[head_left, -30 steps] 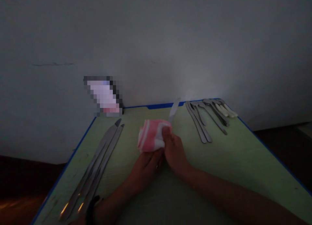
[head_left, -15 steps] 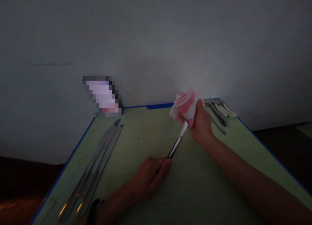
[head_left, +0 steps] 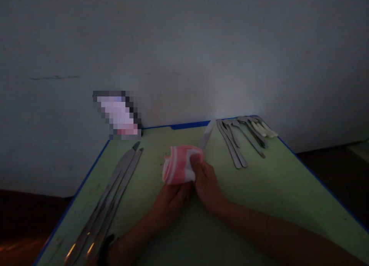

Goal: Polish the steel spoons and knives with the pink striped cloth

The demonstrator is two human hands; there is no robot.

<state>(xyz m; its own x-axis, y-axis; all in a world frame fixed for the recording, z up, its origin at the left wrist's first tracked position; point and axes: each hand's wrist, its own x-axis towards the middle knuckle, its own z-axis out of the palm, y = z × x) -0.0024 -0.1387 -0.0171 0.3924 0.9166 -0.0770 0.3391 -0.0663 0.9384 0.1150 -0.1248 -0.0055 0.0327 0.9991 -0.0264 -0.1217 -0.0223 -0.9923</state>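
Observation:
A knife (head_left: 208,134) points away from me over the middle of the table, its blade showing beyond a pink and white striped cloth (head_left: 180,164). My right hand (head_left: 208,183) grips the cloth around the knife, thumb on top. Just below the cloth, my left hand (head_left: 173,200) is closed on the knife's handle, which the hands and cloth hide. The two hands are close together. Several long knives (head_left: 112,195) lie side by side on the left of the table.
Spoons (head_left: 230,143) and other cutlery, some with white handles (head_left: 263,128), lie at the back right. A blurred-out device (head_left: 118,114) leans on the wall (head_left: 184,58) at the back left. The green table (head_left: 288,189) has blue edging.
My right hand has come down and left with the cloth, from the knife's tip to near its handle. The blade and the spoons behind it now show. My left hand has shifted slightly left.

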